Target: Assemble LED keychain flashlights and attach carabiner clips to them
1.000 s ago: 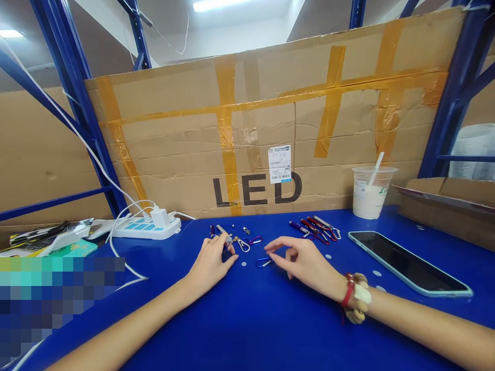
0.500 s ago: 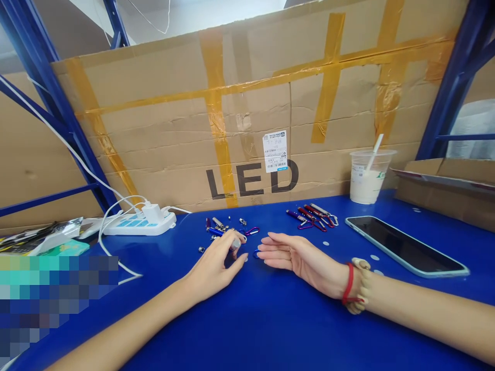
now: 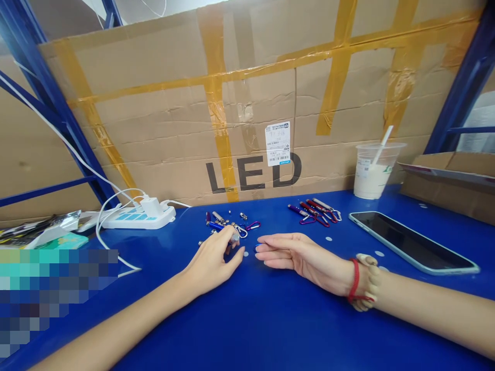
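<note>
While the left hand (image 3: 216, 260) curls over the near edge of a cluster of parts in the head view, the right hand (image 3: 297, 257) faces it across a gap, well apart. The left thumb stands away from the bent fingers, and something grey (image 3: 235, 237) shows by the fingertips; whether that grip holds it, I cannot tell. The right grip is slack, its fingers straight and together, the palm turned inward; a blue bit (image 3: 256, 249), mostly hidden, shows at the fingertips.

The cluster lies just beyond the left hand on the blue surface (image 3: 247, 319): a blue tube (image 3: 215, 225), a silver clip (image 3: 243, 232), a purple clip (image 3: 254, 225) and a small metal part (image 3: 243, 216). Farther right, beyond the right hand, a purple tube (image 3: 296, 209), red tubes (image 3: 309, 208) and a silver tube (image 3: 322, 203) lie slantwise side by side, with clips at their near ends.

The right wrist wears a red band (image 3: 355, 281) and a pale bracelet (image 3: 366, 288). To the right lies a phone (image 3: 412, 239); behind it stand a cup (image 3: 371, 175) with a straw (image 3: 382, 144) and a box (image 3: 448, 188). At left is a power strip (image 3: 135, 219) with a white plug (image 3: 152, 207). Taped cardboard (image 3: 174, 144), marked "LED" and bearing a label (image 3: 278, 144), stands behind.
</note>
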Demonstrator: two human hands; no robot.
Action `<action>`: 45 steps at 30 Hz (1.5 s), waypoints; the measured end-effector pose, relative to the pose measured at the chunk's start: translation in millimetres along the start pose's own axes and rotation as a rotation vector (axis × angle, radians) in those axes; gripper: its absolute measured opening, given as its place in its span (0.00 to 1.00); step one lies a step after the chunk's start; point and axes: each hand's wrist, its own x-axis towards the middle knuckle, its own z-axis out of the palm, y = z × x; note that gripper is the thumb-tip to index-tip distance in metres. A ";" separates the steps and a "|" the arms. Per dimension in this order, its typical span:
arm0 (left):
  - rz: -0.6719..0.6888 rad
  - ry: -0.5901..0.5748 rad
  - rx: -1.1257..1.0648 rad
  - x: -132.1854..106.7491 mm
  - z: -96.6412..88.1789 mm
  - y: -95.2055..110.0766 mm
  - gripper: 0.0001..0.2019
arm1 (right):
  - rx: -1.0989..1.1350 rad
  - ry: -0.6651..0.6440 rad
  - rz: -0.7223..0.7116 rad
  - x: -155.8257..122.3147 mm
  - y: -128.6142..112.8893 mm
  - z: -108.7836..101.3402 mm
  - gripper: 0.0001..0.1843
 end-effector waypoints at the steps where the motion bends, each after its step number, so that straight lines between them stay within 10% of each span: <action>1: -0.003 0.000 0.002 0.0 -0.1 0.0 0.06 | -0.002 0.000 -0.001 -0.1 0.2 0.0 0.11; 45: 0.027 -0.050 0.012 -0.6 -0.4 1.3 0.06 | -0.065 0.030 0.010 -1.8 1.6 1.0 0.22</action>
